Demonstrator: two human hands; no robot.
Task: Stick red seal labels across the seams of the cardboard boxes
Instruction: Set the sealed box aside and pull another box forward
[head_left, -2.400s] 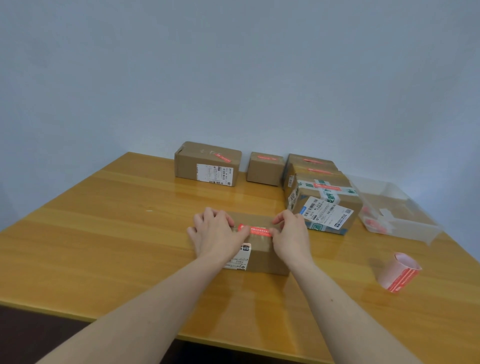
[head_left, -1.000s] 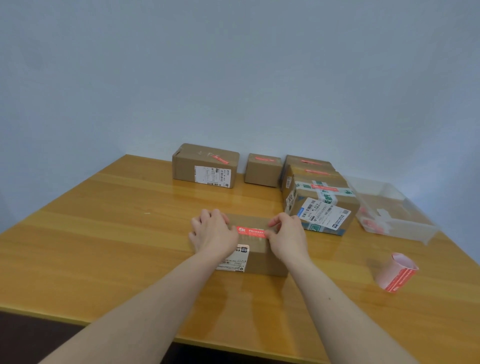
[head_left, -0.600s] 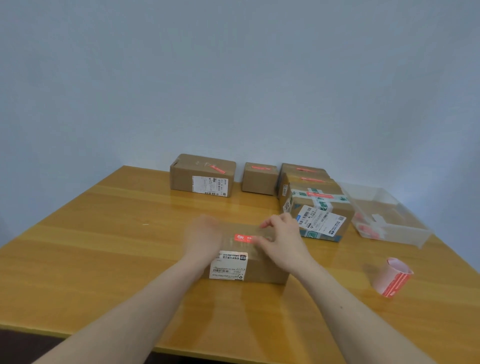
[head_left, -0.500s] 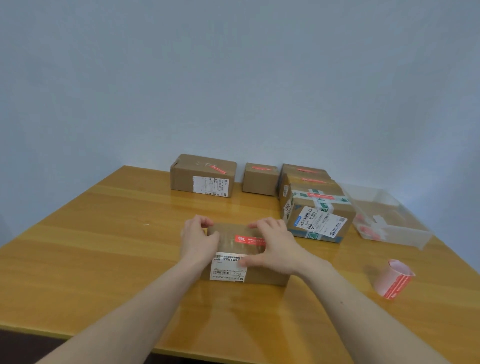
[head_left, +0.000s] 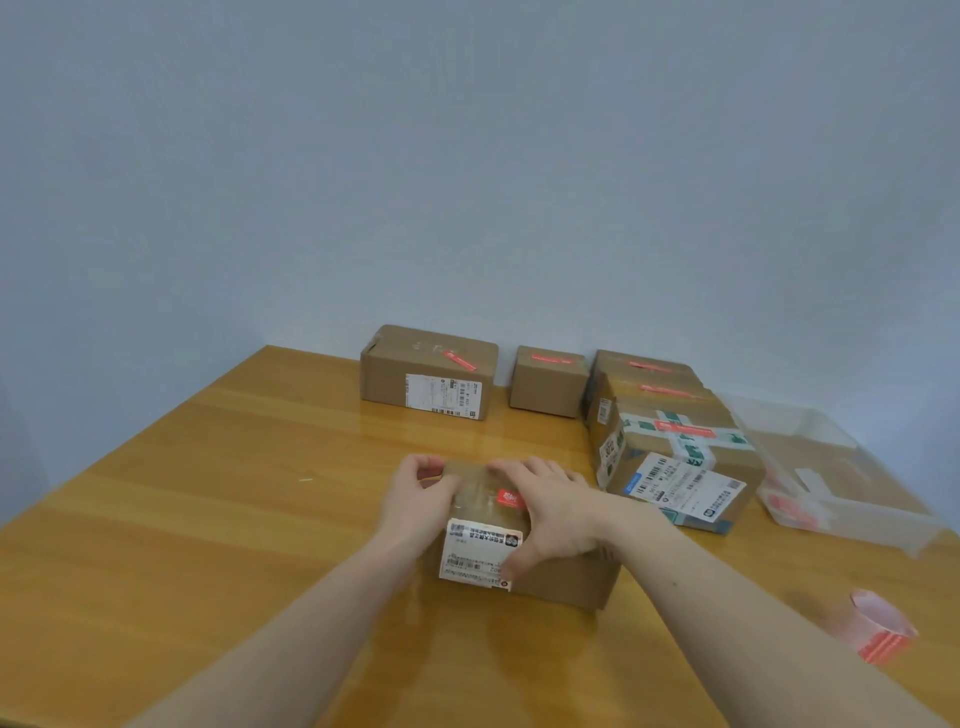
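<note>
A small brown cardboard box (head_left: 524, 545) sits on the glossy wooden counter (head_left: 208, 519) near the middle of its near edge, and both hands are on it. The left hand (head_left: 418, 499) curls its fingers over the box's far-left top corner and grips it, probably to keep the box from sliding. The right hand (head_left: 558, 512) lies spread across the top with straight fingers and the thumb down the front face, most likely pressing the red seal label (head_left: 510, 498) flat. Only the label's left end shows past the palm, so whether it fully bridges the seam cannot be told.

The box is plain kraft with shiny clear tape along its top and a white printed shipping sticker (head_left: 480, 553) on the near face. Along the far edge stand more brown boxes already bearing red strips, for example the wide brown box (head_left: 428, 371). A pink-and-red roll of labels (head_left: 878, 626) lies toward the near-right corner, within the right hand's reach.
</note>
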